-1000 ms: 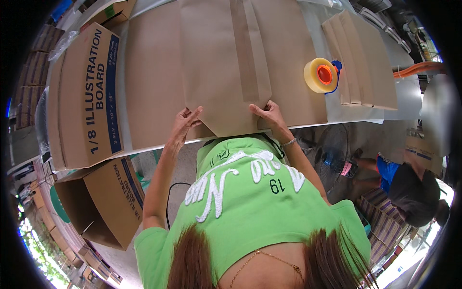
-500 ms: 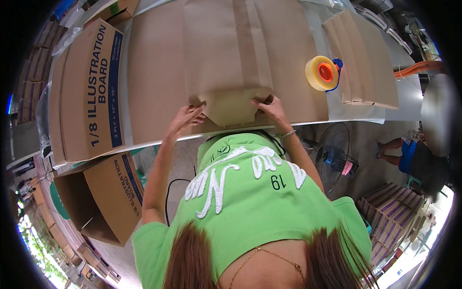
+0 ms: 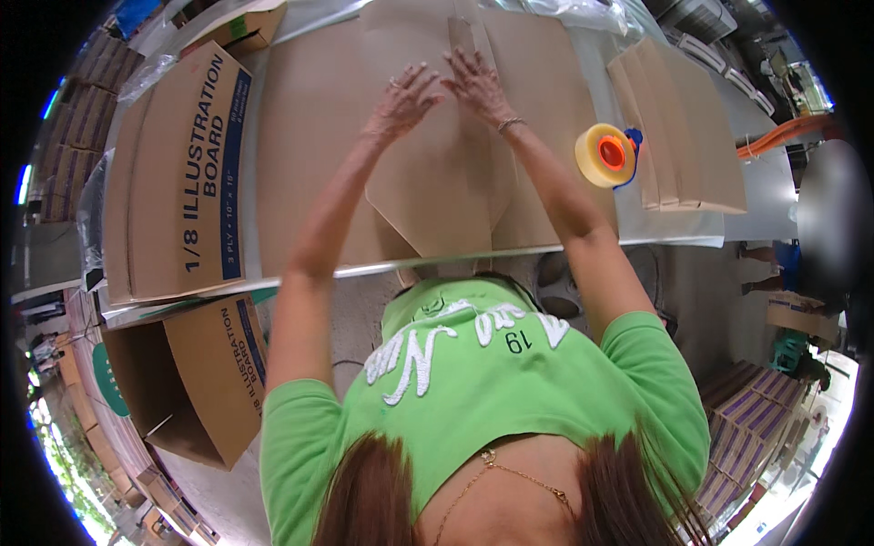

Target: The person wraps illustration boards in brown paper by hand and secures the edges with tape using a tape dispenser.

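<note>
1. Two bare hands reach forward, palms down with fingers spread: the left hand (image 3: 401, 105) and the right hand (image 3: 478, 89) grip nothing, and their fingertips nearly meet.
2. One folded brown sheet (image 3: 428, 182) lies beneath both hands, its near end stretching back between the forearms to the table (image 3: 482, 257) edge. Whether the palms press on it, I cannot tell.
3. That sheet is plain and smooth, with lengthwise creases, a slanted near-left corner and a darker strip (image 3: 462, 35) by the right fingertips.
4. One larger brown cardboard (image 3: 309, 155) lies flat under it, showing on both sides.
5. One yellow tape roll (image 3: 590, 162) with an orange core sits right of the right forearm.
6. One printed carton (image 3: 173, 182) stands at left, one open carton (image 3: 218, 373) below it, and several flat brown pieces (image 3: 683, 136) are stacked at right.
</note>
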A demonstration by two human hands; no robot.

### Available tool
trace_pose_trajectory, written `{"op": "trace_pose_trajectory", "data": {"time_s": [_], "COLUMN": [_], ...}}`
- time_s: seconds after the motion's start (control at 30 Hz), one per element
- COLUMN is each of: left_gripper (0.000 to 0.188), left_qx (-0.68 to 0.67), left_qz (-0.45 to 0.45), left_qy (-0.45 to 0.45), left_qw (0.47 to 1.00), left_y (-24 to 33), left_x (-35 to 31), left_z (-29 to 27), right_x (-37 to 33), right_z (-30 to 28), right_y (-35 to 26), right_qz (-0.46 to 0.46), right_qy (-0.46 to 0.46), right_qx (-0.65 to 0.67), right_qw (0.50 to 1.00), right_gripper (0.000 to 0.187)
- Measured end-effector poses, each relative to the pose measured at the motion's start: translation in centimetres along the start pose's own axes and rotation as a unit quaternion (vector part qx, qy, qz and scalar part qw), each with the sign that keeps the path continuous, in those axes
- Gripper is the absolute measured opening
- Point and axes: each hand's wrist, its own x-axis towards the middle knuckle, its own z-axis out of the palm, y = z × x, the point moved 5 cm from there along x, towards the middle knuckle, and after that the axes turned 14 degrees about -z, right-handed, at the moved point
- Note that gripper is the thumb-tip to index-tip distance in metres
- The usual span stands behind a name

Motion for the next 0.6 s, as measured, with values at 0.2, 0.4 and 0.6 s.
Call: {"op": "trace_pose_trajectory", "data": {"time_s": [0.2,0.4,0.6], "left_gripper": [0.069,0.072,0.073], "left_qx": [0.072,0.055,0.062], "left_qz": [-0.065,-0.004,0.0], "left_qy": [-0.039,-0.051,-0.066], "left_qw": [0.995,0.997,0.996], "left_y": [-1.7,0.3,1.6], "left_x": [-3.1,-7.3,-8.7], "left_z": [1.2,0.4,-0.7], "right_x": [-0.5,-3.9,-5.3], "right_z": [2.9,1.1,-0.6], "right_y": [-4.6,-6.0,-6.9], "right_qz": [-0.065,-0.1,-0.109], "right_qy": [-0.083,-0.102,-0.098], "right_qx": [0.122,0.141,0.124], "right_qw": [0.987,0.98,0.981], "right_gripper": [0.062,0.062,0.06]}}
